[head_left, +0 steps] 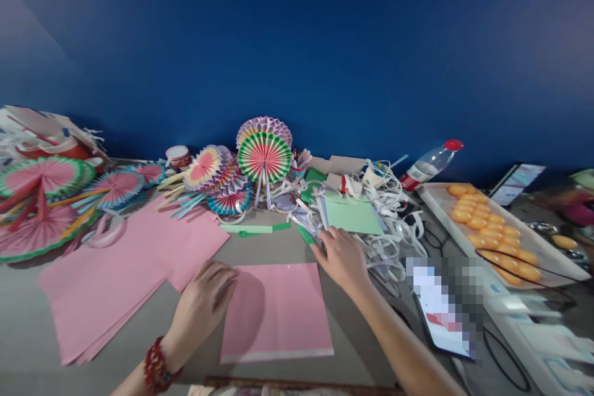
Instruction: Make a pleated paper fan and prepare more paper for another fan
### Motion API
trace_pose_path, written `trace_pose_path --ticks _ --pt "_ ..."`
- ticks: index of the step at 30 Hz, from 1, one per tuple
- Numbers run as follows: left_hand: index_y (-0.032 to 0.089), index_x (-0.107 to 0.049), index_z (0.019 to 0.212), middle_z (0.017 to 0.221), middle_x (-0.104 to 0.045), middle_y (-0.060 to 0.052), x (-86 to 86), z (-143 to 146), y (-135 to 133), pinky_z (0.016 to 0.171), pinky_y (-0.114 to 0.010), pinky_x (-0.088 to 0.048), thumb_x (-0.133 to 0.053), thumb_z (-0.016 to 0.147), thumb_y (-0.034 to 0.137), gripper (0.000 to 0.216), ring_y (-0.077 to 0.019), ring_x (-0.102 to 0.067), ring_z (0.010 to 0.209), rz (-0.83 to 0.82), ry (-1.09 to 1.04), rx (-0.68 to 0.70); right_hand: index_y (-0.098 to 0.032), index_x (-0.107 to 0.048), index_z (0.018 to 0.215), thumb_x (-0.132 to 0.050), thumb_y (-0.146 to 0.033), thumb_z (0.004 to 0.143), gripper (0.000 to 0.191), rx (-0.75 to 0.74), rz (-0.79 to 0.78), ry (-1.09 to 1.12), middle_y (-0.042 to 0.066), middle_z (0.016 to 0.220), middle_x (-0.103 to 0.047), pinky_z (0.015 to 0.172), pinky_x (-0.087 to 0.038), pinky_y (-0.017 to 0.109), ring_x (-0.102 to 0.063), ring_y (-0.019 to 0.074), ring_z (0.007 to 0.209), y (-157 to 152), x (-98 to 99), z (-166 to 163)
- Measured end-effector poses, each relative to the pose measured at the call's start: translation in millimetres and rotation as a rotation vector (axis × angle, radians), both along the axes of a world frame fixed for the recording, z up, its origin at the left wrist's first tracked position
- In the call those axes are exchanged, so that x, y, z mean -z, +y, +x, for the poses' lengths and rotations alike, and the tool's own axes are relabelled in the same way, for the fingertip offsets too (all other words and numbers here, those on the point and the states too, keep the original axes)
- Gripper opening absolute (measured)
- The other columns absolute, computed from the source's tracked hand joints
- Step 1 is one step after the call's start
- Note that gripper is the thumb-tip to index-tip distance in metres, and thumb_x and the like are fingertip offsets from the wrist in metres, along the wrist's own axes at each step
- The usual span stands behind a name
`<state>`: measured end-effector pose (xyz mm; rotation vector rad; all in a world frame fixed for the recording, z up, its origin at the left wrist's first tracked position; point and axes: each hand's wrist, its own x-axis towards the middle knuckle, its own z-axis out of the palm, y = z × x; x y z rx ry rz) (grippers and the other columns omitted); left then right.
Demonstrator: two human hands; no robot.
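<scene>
A pink paper sheet (283, 309) with a pale strip along its near edge lies in front of me. My left hand (206, 297), wearing a red beaded bracelet, is at the sheet's upper left corner. Its fingers are curled together, and whatever may be inside them is hidden. Beyond the sheet's upper right corner, my right hand (341, 257) has its fingers apart. Its thumb is beside a slim green tool (305, 235); I cannot tell whether they touch. A longer light-green tool (253, 229) lies further left.
Pink sheets (116, 278) are spread at left. Folded paper fans (264, 158) crowd the back. White paper strips (390, 241), light-green paper (352, 213), a tilted bottle (429, 165), a phone (440, 315) and a white tray (439, 204) of orange domed pieces occupy the right.
</scene>
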<state>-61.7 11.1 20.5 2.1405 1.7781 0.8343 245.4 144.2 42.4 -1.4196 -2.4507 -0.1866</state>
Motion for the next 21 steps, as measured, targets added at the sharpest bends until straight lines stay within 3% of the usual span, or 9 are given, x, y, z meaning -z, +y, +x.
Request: trace_pose_path --ticks 6,11,17,21 --pt "0.022 -0.067 0.098 0.1 -0.069 -0.006 -3.7 1 7 0.083 -0.032 -0.053 -0.049 0.097 0.024 0.018 -0.0207 -0.063 0.095 0.015 -0.052 0.02 -0.021 -0.057 0.076 -0.064 -0.02 0.087 0.012 -0.032 -0.053 -0.041 0.004 0.083 -0.062 0.07 -0.039 0.031 -0.058 0.0201 0.077 3 15.6 -5" --pt "0.022 -0.068 0.095 0.095 -0.07 -0.007 -7.2 5 18 0.082 -0.033 -0.052 -0.048 0.097 0.025 0.02 -0.0215 -0.063 0.093 0.011 -0.076 0.049 -0.021 -0.056 0.08 -0.064 -0.033 0.09 0.017 0.014 -0.054 -0.044 0.006 0.085 -0.062 0.07 -0.038 0.033 -0.058 0.0228 0.08 -1 18.4 -8" --pt "0.022 -0.069 0.097 0.097 -0.071 -0.007 -8.7 7 20 0.084 -0.033 -0.052 -0.05 0.096 0.022 0.019 -0.0217 -0.063 0.095 -0.002 -0.096 0.073 -0.021 -0.055 0.077 -0.059 -0.012 0.083 0.011 0.042 -0.09 -0.015 0.005 0.082 -0.063 0.071 -0.036 0.031 -0.059 0.0218 0.081 0 20.9 -7" --pt "0.021 -0.068 0.099 0.098 -0.071 -0.008 -4.2 5 18 0.085 -0.033 -0.052 -0.048 0.098 0.025 0.021 -0.0216 -0.064 0.096 -0.017 -0.104 0.09 -0.021 -0.054 0.075 -0.051 -0.009 0.083 0.014 0.037 -0.143 0.048 0.005 0.078 -0.062 0.069 -0.035 0.03 -0.058 0.0211 0.078 1 19.5 7"
